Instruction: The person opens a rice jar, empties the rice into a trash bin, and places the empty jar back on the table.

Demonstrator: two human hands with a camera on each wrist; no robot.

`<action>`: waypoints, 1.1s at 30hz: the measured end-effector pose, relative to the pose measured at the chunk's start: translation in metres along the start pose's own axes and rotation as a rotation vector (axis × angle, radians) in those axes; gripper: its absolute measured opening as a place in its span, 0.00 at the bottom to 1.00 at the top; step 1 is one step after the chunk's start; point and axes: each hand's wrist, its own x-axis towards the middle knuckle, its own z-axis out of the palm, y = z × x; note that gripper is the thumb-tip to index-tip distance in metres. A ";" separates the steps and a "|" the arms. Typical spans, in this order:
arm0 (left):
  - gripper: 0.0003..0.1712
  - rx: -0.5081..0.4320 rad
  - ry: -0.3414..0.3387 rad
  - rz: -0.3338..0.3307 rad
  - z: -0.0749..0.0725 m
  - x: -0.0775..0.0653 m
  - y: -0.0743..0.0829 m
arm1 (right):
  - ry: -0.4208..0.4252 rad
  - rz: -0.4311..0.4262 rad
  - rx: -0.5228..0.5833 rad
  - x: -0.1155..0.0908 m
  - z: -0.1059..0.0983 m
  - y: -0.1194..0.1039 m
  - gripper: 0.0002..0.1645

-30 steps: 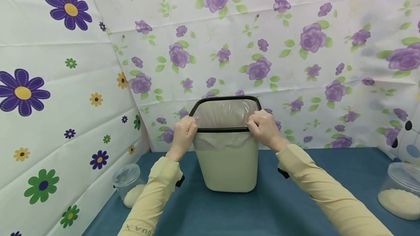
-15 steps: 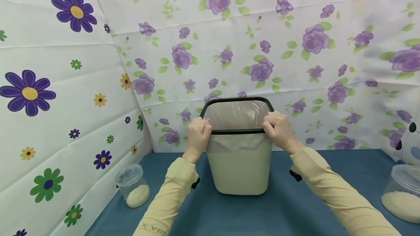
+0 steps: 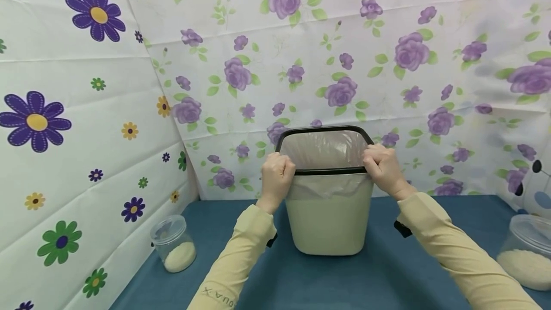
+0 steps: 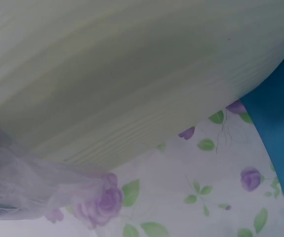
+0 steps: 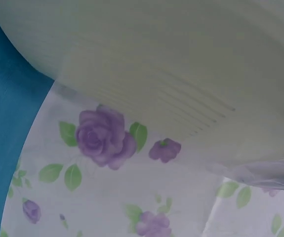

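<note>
A pale green trash can [image 3: 330, 219] stands upright on the blue tabletop, with a black rim [image 3: 331, 171] around its mouth. A clear plastic bag [image 3: 323, 149] lines its inside and folds out under the rim. My left hand [image 3: 277, 176] grips the rim at its left front corner, fingers curled. On the opposite side my right hand [image 3: 386, 169] grips the rim in the same way. The left wrist view shows the can's side wall [image 4: 132, 74] and the hanging bag edge [image 4: 33, 182]; the right wrist view shows the other side wall [image 5: 171, 64].
A clear lidded jar [image 3: 173, 243] holding white grains stands at the left by the flowered side curtain [image 3: 107, 166]. A similar jar [image 3: 527, 252] is at the right edge. Behind the can hangs a purple-rose backdrop [image 3: 301, 94].
Both hands have shifted to the right together with the trash can, still gripping its rim. The jars stay in place apart from a slight camera shift.
</note>
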 end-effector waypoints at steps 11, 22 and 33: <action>0.23 0.026 -0.046 0.005 0.021 0.002 0.007 | 0.002 0.005 -0.013 -0.007 -0.017 0.015 0.22; 0.23 0.039 -0.119 -0.004 0.034 0.006 0.010 | -0.014 0.026 -0.032 -0.008 -0.029 0.026 0.22; 0.23 0.054 -0.154 -0.012 0.042 0.009 0.011 | -0.042 0.068 -0.083 -0.012 -0.037 0.033 0.20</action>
